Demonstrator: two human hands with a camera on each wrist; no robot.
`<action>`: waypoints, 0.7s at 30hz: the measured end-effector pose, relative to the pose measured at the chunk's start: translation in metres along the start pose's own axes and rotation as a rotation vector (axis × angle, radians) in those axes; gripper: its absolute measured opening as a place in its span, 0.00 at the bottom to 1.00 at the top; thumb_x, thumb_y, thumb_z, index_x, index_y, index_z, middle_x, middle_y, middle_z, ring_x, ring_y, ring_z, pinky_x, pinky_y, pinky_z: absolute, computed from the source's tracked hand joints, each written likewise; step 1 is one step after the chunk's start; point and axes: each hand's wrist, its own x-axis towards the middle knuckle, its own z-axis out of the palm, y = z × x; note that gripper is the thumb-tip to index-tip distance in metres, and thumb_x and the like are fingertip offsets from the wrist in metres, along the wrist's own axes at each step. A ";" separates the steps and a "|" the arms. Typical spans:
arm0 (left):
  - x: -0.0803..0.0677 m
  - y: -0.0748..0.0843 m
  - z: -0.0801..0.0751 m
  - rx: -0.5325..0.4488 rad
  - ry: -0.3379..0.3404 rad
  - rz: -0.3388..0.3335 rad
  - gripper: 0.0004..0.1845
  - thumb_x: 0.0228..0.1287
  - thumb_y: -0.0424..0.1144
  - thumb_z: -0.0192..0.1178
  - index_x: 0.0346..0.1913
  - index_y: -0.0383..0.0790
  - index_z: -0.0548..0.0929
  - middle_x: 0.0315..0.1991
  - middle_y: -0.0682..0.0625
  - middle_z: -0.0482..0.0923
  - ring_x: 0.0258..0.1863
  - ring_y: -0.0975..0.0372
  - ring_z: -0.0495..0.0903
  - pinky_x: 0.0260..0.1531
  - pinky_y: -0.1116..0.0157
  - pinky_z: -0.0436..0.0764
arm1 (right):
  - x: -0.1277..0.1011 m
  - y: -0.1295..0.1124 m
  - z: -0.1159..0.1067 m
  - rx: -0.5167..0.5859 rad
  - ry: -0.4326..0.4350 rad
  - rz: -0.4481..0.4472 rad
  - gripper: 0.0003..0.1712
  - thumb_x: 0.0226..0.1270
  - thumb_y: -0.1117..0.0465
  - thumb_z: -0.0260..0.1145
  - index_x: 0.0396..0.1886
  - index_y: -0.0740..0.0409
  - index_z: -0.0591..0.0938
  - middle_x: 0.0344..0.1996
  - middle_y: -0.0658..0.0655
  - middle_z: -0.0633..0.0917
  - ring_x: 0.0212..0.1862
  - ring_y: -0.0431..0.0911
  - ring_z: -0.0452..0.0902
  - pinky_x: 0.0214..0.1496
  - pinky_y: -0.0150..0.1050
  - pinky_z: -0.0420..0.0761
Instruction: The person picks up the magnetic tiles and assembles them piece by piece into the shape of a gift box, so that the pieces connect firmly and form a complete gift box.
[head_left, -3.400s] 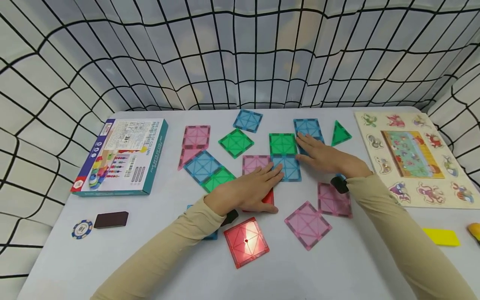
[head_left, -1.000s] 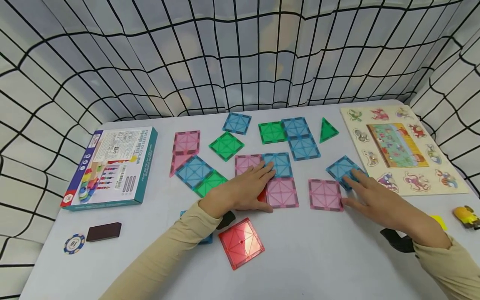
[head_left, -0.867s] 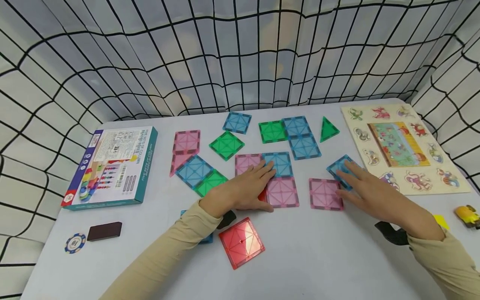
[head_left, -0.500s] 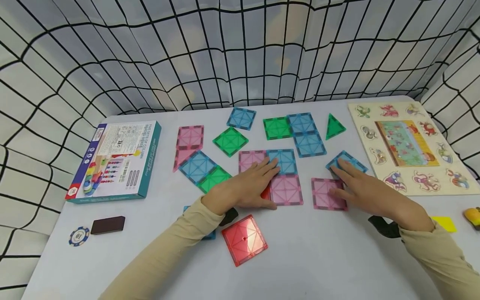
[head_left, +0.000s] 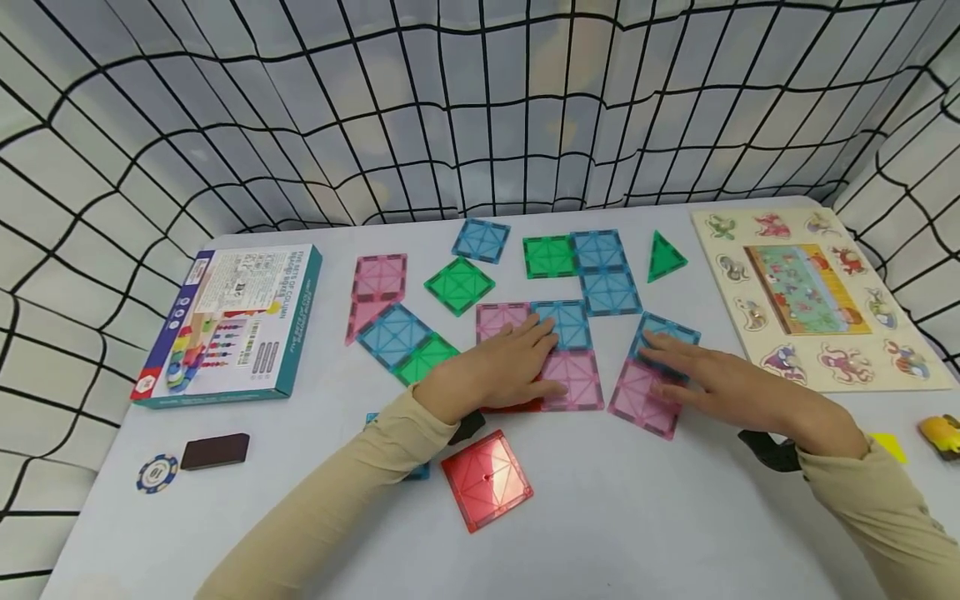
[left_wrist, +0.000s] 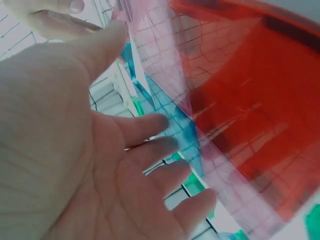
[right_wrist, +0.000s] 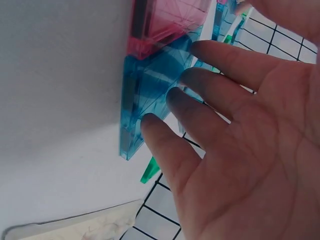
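Observation:
My left hand rests flat with spread fingers on a cluster of see-through magnetic tiles. That cluster has a pink tile, a blue tile, another pink tile and a red tile, mostly hidden under the palm in the head view. To the right, my right hand lies with nearly straight fingertips on a blue tile, its thumb over a pink tile. These two tiles meet edge to edge, slanted, a small gap away from the cluster. In the right wrist view the fingertips touch the blue tile.
Behind lie a green and two joined blue tiles, a green triangle and other loose tiles. A red square lies in front. A boxed set stands left, a picture puzzle board right. Black netting encloses the back.
The right hand has drawn the blue tile left against the pink one, and both have turned into line. Earlier, the right hand left the rear blue tiles; another pink tile joined the cluster.

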 end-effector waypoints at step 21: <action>0.034 0.010 -0.009 -0.021 -0.094 0.055 0.47 0.79 0.61 0.53 0.85 0.41 0.46 0.86 0.46 0.36 0.85 0.54 0.36 0.81 0.54 0.42 | 0.020 0.000 0.009 0.061 0.020 -0.198 0.28 0.79 0.53 0.65 0.72 0.58 0.78 0.79 0.62 0.66 0.78 0.62 0.63 0.72 0.63 0.69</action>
